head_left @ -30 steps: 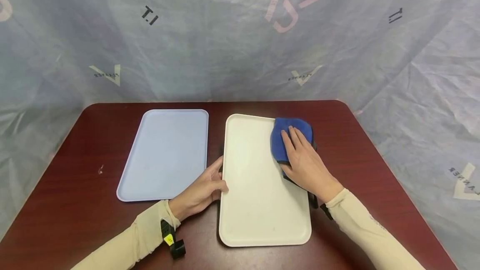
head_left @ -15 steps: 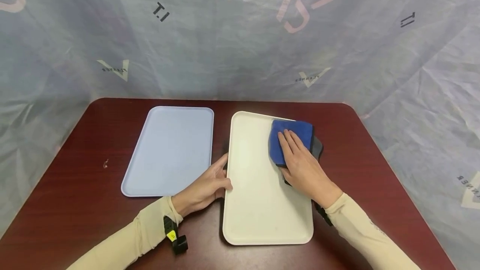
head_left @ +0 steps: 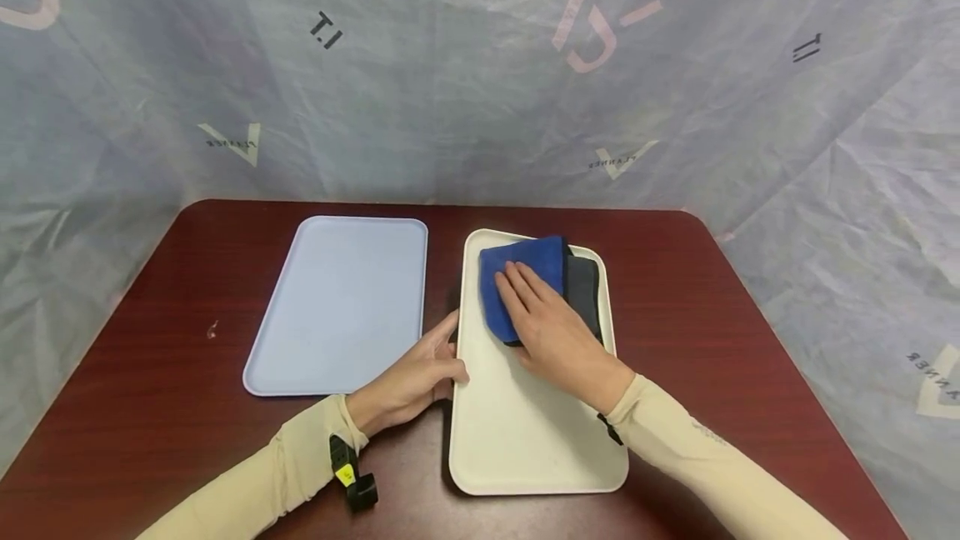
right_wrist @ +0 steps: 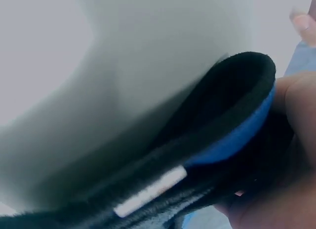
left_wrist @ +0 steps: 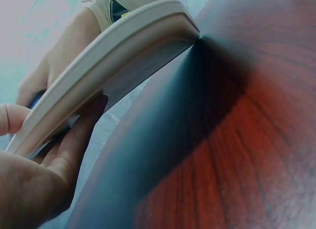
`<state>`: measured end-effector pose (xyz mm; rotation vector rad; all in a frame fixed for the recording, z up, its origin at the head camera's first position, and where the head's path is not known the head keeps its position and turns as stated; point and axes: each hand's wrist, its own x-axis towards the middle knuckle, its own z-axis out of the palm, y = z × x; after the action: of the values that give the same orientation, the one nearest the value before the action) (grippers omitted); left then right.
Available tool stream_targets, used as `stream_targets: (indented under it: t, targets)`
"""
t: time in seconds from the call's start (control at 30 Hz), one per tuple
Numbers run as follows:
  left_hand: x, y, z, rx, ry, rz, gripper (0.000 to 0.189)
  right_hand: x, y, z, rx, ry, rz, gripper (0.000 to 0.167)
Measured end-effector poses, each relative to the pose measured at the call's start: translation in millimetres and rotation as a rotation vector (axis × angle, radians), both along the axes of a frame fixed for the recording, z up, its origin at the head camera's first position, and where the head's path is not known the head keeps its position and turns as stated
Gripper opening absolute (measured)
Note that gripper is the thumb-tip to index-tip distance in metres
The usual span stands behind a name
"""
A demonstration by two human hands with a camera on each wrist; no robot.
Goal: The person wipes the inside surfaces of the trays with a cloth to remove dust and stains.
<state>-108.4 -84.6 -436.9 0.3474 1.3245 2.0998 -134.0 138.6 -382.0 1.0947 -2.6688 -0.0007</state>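
Observation:
My left hand (head_left: 416, 377) grips the left rim of a cream rectangular tray (head_left: 536, 440), thumb on top and fingers underneath. The left wrist view shows the tray's raised edge (left_wrist: 123, 36) tilted up, a lower corner at the tabletop and shadow beneath. With fingers laid out flat, my right hand (head_left: 555, 336) presses a folded cloth (head_left: 525, 252) onto the tray's far half. One side of the cloth is blue, the other dark grey with black edging. Close up in the right wrist view, the cloth's dark fold (right_wrist: 237, 86) bears a white label.
A light blue tray (head_left: 341, 307) lies flat to the left of the cream one, on a dark red wooden table (head_left: 690, 298). Grey printed sheeting (head_left: 450, 90) hangs behind the table and along its sides.
My right hand has slid the cloth leftward over the tray, from its right rim to the far left part. The left hand keeps its hold on the rim.

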Motion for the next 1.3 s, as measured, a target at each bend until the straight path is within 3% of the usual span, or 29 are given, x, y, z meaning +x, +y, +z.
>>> stream_targets:
  t: [0.33, 0.67, 0.8, 1.07, 1.3]
  targets:
    - [-0.5, -1.5, 5.2, -0.015, 0.039, -0.001, 0.094, -2.9, -19, 10.8, -0.068, -0.005, 0.013, 0.094]
    - [-1.7, -3.1, 14.7, -0.065, 0.025, 0.016, 0.095, -8.3, -4, 13.1, -0.055, -0.017, -0.007, 0.089]
    - [-2.1, -4.6, 13.1, -0.084, 0.005, 0.036, 0.096, -8.6, 8, 12.1, -0.031, -0.052, -0.039, 0.089]
    - [-1.6, -14.0, 14.2, -0.097, 0.049, 0.049, 0.096, -8.0, 23, 17.5, -0.042, -0.069, -0.143, 0.085]
    - [-0.6, -21.4, 18.1, -0.118, 0.067, 0.044, 0.095, -1.1, 41, 12.5, -0.033, -0.069, -0.208, 0.085]
